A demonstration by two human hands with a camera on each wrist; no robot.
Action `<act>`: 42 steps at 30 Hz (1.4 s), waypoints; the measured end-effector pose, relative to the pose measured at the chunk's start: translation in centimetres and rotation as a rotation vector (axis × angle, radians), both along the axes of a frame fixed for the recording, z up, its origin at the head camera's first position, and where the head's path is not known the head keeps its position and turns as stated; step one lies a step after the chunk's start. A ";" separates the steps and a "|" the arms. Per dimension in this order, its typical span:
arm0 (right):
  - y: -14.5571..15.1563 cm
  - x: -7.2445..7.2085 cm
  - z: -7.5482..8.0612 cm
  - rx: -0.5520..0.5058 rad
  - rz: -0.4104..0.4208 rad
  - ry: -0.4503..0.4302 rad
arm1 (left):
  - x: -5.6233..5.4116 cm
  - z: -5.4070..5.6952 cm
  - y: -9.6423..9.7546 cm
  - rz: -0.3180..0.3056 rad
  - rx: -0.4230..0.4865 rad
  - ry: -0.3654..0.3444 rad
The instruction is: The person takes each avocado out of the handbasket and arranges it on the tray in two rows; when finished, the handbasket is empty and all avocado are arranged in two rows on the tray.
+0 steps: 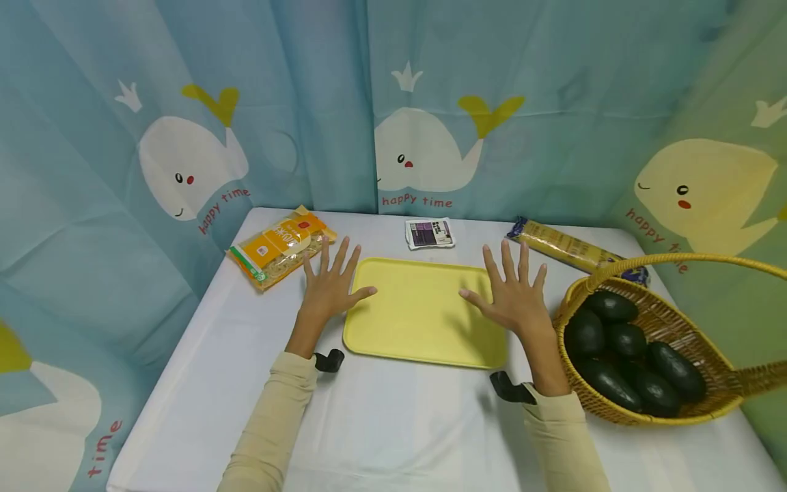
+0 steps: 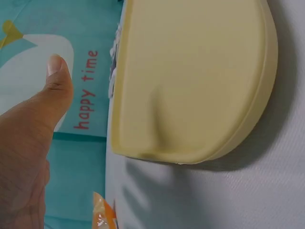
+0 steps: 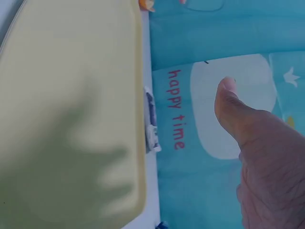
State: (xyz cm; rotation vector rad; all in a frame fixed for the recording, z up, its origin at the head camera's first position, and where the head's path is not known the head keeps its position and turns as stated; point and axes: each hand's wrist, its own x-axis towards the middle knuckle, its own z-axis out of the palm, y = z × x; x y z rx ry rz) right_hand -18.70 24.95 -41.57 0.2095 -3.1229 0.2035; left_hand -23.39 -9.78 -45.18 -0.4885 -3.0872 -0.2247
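A yellow rectangular tray (image 1: 424, 311) lies flat in the middle of the white table. Over its left end my left hand (image 1: 330, 290) hovers with fingers spread and nothing held. My right hand (image 1: 513, 297) is held the same way above the tray's right end, its shadow falling on the tray. In the left wrist view the thumb (image 2: 56, 86) points up beside the tray (image 2: 190, 76). The right wrist view has that hand's thumb (image 3: 231, 102) raised, apart from the tray (image 3: 71, 71). Neither hand touches anything.
An orange-and-clear food packet (image 1: 283, 246) lies back left. Behind the tray is a small white-and-purple packet (image 1: 429, 234). A long yellow packet with dark blue ends (image 1: 565, 249) lies back right. The wicker basket (image 1: 695, 328) at right holds several dark green avocado-like fruits (image 1: 676, 369). Curtains (image 1: 332, 102) surround the table.
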 end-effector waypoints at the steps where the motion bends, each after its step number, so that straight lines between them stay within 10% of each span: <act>1: 0.0 0.2 0.1 -0.004 0.001 0.005 | 0.1 0.0 0.0 0.001 -0.008 0.003; 12: 0.7 3.3 3.1 -0.169 0.101 0.144 | 1.1 0.2 -0.2 -0.003 0.072 -0.026; 26: 6.9 9.0 6.3 -0.545 0.193 0.030 | 3.2 -2.6 -0.9 -0.064 0.500 -0.275; 34: 12.4 10.3 5.5 -0.682 -0.083 -0.045 | 4.4 -3.9 -1.4 -0.098 0.610 -0.370; 42: 14.5 10.2 3.6 -0.816 -0.405 -0.193 | 4.7 -5.4 -1.6 -0.211 0.632 -0.276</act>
